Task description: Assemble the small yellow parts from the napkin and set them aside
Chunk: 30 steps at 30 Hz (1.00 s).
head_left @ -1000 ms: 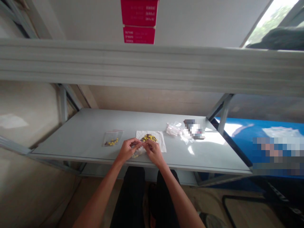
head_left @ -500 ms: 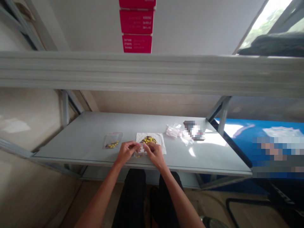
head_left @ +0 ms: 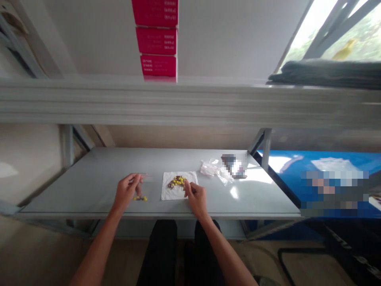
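My left hand (head_left: 127,191) is at the left part of the table, thumb and fingers pinched on a clear plastic bag (head_left: 145,186), which is blurred. Small yellow and dark pieces (head_left: 140,198) show low in the bag, just beside the fingers. At the right edge of a white cloth or paper sheet (head_left: 169,195), my right hand (head_left: 196,195) has its fingers curled together by a pile of small yellow and dark brown pieces (head_left: 177,181). Whatever its fingertips hold is too small to make out.
Crumpled clear plastic bags (head_left: 212,168) lie right of the sheet, near a pixelated object (head_left: 235,165). A grey shelf beam (head_left: 190,104) crosses above the table (head_left: 101,171), with red boxes (head_left: 157,41) above it. A blue surface (head_left: 285,171) stands at the right.
My hands have separated from in front of the sheet. The left moved left with the bag; the right is now by the pile. The bag lying at left no longer shows distinctly. The view has shifted.
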{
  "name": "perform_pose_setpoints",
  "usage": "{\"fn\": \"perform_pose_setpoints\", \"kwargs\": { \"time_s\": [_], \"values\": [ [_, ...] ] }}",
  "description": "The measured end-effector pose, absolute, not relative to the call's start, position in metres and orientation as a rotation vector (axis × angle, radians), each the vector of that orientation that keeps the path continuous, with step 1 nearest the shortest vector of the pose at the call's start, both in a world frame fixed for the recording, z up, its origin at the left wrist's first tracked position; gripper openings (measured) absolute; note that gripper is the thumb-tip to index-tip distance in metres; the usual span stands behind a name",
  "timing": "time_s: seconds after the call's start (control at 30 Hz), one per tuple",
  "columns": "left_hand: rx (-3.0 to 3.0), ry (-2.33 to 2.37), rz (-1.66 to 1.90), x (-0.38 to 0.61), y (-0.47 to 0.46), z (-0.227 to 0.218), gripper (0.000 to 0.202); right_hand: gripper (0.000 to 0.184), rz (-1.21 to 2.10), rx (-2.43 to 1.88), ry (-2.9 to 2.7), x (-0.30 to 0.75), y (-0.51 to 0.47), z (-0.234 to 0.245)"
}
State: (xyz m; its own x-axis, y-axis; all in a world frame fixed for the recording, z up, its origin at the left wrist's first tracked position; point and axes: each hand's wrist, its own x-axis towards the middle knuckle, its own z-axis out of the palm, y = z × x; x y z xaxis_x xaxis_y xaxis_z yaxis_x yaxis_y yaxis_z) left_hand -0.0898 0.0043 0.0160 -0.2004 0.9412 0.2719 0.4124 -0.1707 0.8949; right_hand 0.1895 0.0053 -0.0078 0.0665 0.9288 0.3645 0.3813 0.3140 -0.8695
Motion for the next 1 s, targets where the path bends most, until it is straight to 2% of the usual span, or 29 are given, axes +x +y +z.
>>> {"fn": "perform_pose_setpoints", "kwargs": {
  "time_s": [0.1,0.17,0.2,0.3,0.4,0.57,0.73,0.87,1.0],
  "values": [
    [1.823,1.923,1.225,-0.134,0.021,0.01,0.037,0.048,0.23,-1.465,-1.539,0.237,0.033,0.003],
    [2.087,2.12,1.101,-0.15,0.029,0.003,0.034,0.025,-0.025,-1.582,-1.56,0.267,0.06,0.01],
    [2.189,2.167,1.043,-0.154,0.031,-0.001,0.034,0.026,-0.106,-1.624,-1.625,0.278,0.073,0.012],
    [2.287,2.339,1.006,-0.15,0.027,-0.008,0.038,0.044,-0.173,-1.77,-1.842,0.298,0.102,0.012],
    [2.224,2.469,1.141,-0.133,0.012,-0.005,0.042,0.038,-0.177,-1.837,-1.88,0.303,0.107,0.007],
    [2.306,2.058,1.381,-0.078,0.001,0.015,0.028,0.03,-0.305,-1.517,-1.852,0.283,0.082,0.017],
    [2.445,1.55,1.381,-0.003,0.024,0.027,0.036,0.028,-0.308,-1.405,-1.848,0.258,0.069,0.022],
    [2.475,1.437,1.258,0.018,0.032,0.02,0.031,0.024,-0.3,-1.587,-1.812,0.278,0.069,0.01],
    [2.334,1.405,1.366,0.011,0.018,0.009,0.025,0.024,-0.173,-1.436,-1.818,0.282,0.051,0.01]
  ]
}}
